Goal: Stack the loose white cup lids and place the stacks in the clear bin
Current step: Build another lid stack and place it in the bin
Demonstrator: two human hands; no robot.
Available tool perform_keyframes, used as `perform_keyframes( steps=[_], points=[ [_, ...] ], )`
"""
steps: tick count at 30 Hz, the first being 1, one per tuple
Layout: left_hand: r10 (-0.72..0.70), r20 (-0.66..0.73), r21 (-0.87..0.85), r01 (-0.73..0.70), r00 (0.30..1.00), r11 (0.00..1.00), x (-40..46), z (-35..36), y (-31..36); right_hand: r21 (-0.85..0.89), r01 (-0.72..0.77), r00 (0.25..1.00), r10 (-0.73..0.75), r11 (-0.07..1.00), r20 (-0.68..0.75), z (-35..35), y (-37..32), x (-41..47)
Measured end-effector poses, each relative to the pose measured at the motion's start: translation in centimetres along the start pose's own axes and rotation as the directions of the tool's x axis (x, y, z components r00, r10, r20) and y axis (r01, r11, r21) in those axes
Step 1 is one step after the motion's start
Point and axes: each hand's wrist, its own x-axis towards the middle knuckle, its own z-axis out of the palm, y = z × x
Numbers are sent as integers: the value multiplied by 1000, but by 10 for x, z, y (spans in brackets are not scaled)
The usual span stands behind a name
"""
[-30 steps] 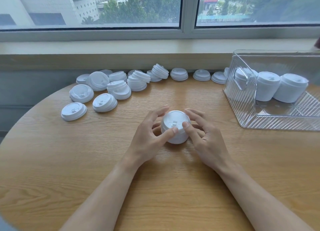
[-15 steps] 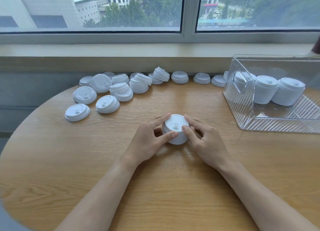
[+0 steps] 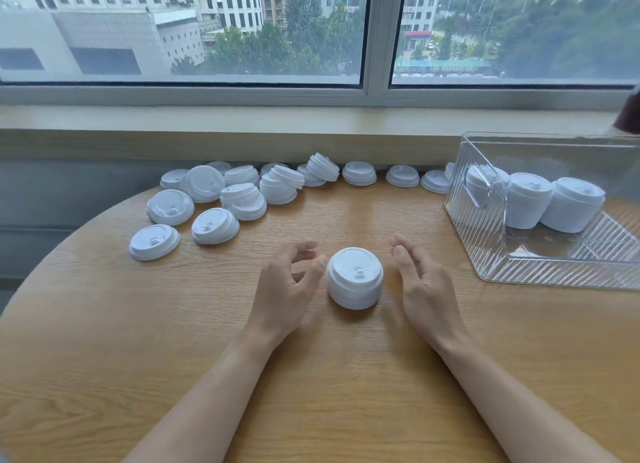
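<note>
A short stack of white cup lids (image 3: 354,278) stands upright on the round wooden table (image 3: 104,341), near the middle of its front half, the top lid showing a raised rim and a small sip tab toward the near edge. The lids sit nested closely, so the pile reads as one squat white drum; how many lids it holds cannot be told. The left hand (image 3: 284,286) lies just beside the stack on its left, fingers loosely curled and holding nothing, the thumb tip close to the stack's side; whether it touches cannot be told. The right hand (image 3: 424,289) lies on the other side, apart from the stack, its fingers relaxed and spread a little, also empty. To the right stands the clear bin (image 3: 485,254), ribbed and see-through, with a handle cutout on its near-left wall; inside it three tall lid stacks (image 3: 530,202) lean side by side. Along the far edge of the table, under the window sill (image 3: 242,119), the loose lids (image 3: 221,192) lie scattered, thickest at the left, where several overlap or tilt on one another, thinning to single low piles toward the bin. Bare tabletop lies between the stack and the bin. Beyond the glass are buildings and trees.
</note>
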Motion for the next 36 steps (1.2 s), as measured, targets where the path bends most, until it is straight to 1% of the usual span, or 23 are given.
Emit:
perform_keyframes(
  steps=[3, 7, 11, 13, 16, 17, 22, 25, 29, 36],
  points=[
    [-38, -41, 66, 41, 998, 997, 17, 2, -3, -39, -26, 999, 25, 999, -26, -1, 4, 18],
    [-5, 15, 259, 0, 1000, 966, 49, 12, -12, -150, -48, 998, 42, 987, -46, 4, 8, 51],
    [27, 15, 401, -31, 1000, 916, 90, 20, -24, -305, -45, 998, 30, 951, -54, 18, 14, 88],
    [87, 15, 478, -83, 996, 874, 109, 26, -28, -370, -26, 999, 10, 929, -43, 26, 18, 106],
    [262, 16, 592, -221, 965, 775, 133, 35, -32, -447, 18, 1000, -23, 894, -7, 41, 27, 133],
    [299, 15, 616, -244, 954, 749, 141, 37, -33, -465, 23, 1000, -30, 885, -8, 45, 29, 143],
    [364, -22, 700, -246, 931, 671, 174, 44, -42, -514, 2, 1000, -13, 858, -19, 60, 34, 190],
    [395, -14, 751, -251, 918, 610, 193, 50, -47, -538, -19, 1000, 8, 843, -22, 69, 35, 215],
    [408, -7, 794, -243, 913, 557, 218, 58, -51, -548, -46, 999, 27, 835, -43, 80, 34, 242],
    [412, -24, 866, -187, 911, 463, 254, 76, -61, -617, -67, 996, 15, 784, -90, 90, 40, 269]
  ],
)
